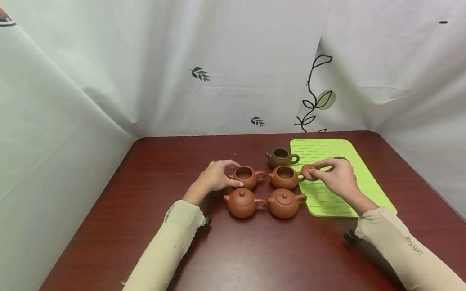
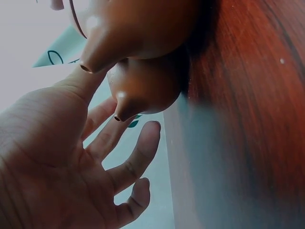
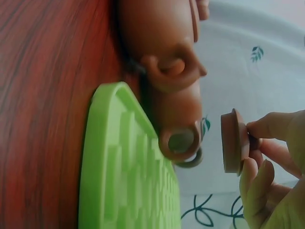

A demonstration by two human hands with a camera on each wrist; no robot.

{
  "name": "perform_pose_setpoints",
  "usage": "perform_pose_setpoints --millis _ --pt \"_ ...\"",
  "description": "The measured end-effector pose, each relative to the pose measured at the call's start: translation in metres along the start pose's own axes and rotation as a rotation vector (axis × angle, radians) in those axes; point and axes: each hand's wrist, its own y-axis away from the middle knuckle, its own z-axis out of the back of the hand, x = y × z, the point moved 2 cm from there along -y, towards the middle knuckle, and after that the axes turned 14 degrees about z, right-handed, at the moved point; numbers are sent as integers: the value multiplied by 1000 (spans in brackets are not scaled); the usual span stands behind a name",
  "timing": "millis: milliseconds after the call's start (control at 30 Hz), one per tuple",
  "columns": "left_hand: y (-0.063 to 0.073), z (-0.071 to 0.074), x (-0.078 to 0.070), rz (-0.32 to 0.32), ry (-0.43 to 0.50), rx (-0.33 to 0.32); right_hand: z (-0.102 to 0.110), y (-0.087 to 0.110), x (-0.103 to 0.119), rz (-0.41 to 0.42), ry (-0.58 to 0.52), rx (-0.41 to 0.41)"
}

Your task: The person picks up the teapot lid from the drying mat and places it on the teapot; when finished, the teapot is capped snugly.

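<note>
A pale printed cloth (image 1: 249,94) walls the workspace at the back and sides and runs out of the picture. Within it, the dark red table (image 1: 241,262) has rounded far corners and a near edge that is cut off; its surface stretches widest left of the teapots and in front of them. A green ribbed mat (image 1: 366,195) lies toward the right, a strip of wood beyond its edge, its middle partly covered by the right hand (image 1: 339,176). Both sleeves leave the picture at the bottom.

The left hand (image 1: 215,176) holds the left lidless teapot (image 1: 252,181) between thumb and fingers, hiding part of its spout side. Before it sits the left lidded teapot (image 1: 242,206); next to that, the right lidded teapot (image 1: 282,208). Behind are the right lidless teapot (image 1: 284,183) and a smaller dark teapot (image 1: 281,160).

The right hand pinches a brown lid (image 1: 309,171) by its knob, raised near the right lidless teapot's handle. A dark piece (image 1: 341,158) behind that hand is mostly hidden; I cannot tell what it is.
</note>
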Motion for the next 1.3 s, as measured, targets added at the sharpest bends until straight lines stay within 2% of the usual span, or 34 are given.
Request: perform_pose_setpoints --millis 367,867,1300 --pt "-1 -2 -2 -1 -4 -2 -5 0 16 43 -35 -10" --pt "-1 -3 0 1 5 -9 -19 -2 37 61 -94 55" --pt "-1 -1 0 12 -1 -10 -31 -6 51 97 -114 45"
